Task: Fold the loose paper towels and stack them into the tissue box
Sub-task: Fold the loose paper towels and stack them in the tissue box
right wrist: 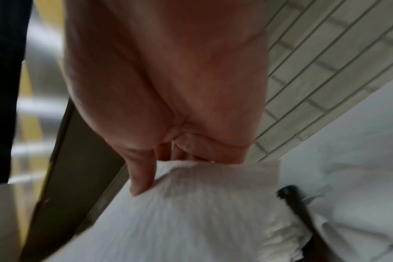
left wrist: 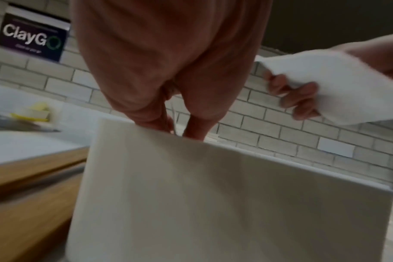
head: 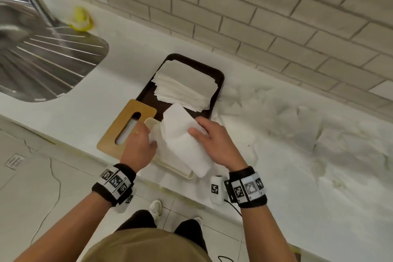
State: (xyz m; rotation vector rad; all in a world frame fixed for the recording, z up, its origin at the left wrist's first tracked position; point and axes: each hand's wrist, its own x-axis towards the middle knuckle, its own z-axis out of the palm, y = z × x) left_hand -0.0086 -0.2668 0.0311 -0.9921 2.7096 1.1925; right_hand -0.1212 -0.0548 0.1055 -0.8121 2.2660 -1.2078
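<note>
At the far left of the counter (head: 297,155), a steel sink drainboard (head: 49,57) and a yellow sponge (head: 81,20) sit well apart from the work, out of the towels' way. Nearer the middle, the wooden slotted lid (head: 127,127) lies flat beside the cream tissue box (head: 182,173), presumably taken off so the box can be filled from above. The left hand (head: 139,148) reaches to the box's near-left wall; in the left wrist view its fingers (left wrist: 155,122) curl over the rim of the box (left wrist: 213,195), probably steadying it. Just right, the right hand (head: 214,144) holds a folded paper towel (head: 185,140) over the open box, thumb on top and fingers curled beneath, as the left wrist view shows, likely so the fold stays shut while it is lowered in. Behind these, a dark tray (head: 219,76) carries a neat stack of flat towels (head: 185,85), kept within easy reach. Farther right, loose crumpled towels (head: 276,117) spread over the counter, not yet folded.
</note>
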